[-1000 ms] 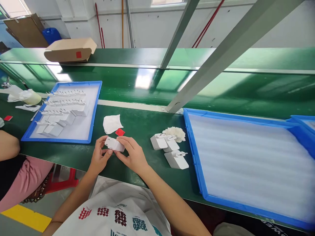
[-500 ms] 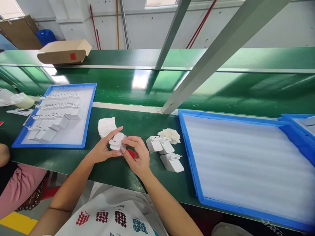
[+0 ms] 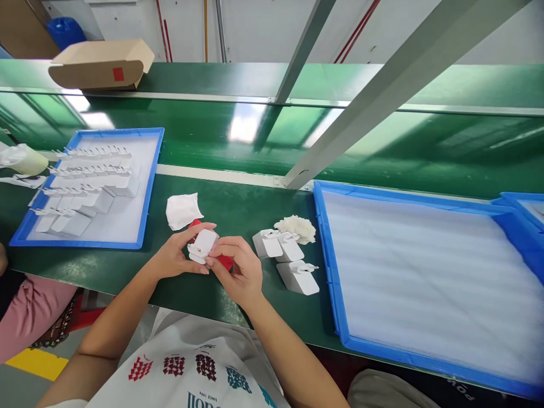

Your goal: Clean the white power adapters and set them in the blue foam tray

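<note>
Between my two hands is a white plug-in power adapter [image 3: 203,245], its pins pointing left. My left hand [image 3: 176,253] has thumb and fingers around its left side. The fingertips of my right hand [image 3: 238,263] pinch its right edge. Under the hands lies a red piece [image 3: 225,262], mostly covered, so its kind is unclear. A folded white cloth [image 3: 182,211] sits just beyond my left hand. To the right of my right hand stand three more white adapters [image 3: 298,277], beside a crumpled cream-coloured cloth [image 3: 297,228].
At the left, a blue-rimmed tray [image 3: 142,226] holds rows of white adapters. A larger blue-rimmed tray [image 3: 331,283] with a white lining lies at the right. A slanted metal post [image 3: 340,136] rises behind the bench. A cardboard box [image 3: 100,65] sits on the back ledge. Another person's pink-clothed leg shows at far left.
The adapter has been turned in my hands, so a flat face now shows upward. More of the red piece beneath is visible. The whole view has shifted slightly.
</note>
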Action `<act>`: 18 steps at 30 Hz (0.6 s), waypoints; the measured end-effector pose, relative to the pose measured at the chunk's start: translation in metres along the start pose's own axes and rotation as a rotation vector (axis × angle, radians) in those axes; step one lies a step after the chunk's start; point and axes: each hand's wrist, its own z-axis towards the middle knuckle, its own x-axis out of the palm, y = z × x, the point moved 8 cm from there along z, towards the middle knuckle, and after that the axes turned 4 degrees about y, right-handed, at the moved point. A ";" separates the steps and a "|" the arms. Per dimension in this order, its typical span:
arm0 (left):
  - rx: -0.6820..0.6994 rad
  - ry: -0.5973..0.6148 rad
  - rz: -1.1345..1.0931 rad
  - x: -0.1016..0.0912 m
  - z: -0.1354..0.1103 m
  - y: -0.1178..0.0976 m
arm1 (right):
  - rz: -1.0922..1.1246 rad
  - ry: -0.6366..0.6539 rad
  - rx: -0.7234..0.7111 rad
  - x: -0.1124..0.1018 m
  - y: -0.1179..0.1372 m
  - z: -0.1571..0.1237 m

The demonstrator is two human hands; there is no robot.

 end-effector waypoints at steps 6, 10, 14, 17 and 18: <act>0.008 -0.020 0.034 -0.002 0.000 -0.003 | 0.053 0.004 0.014 0.000 -0.001 0.001; -0.021 -0.038 0.080 -0.003 0.000 -0.002 | 0.041 -0.013 0.003 0.000 -0.002 0.001; 0.004 0.024 -0.003 0.008 0.000 -0.002 | 0.064 -0.020 -0.047 -0.002 0.000 0.001; 0.023 0.118 -0.160 0.020 0.001 -0.001 | 0.170 -0.003 -0.039 -0.001 -0.002 0.001; 0.022 0.141 -0.211 0.023 0.001 -0.001 | 0.209 0.002 -0.026 0.000 -0.004 0.000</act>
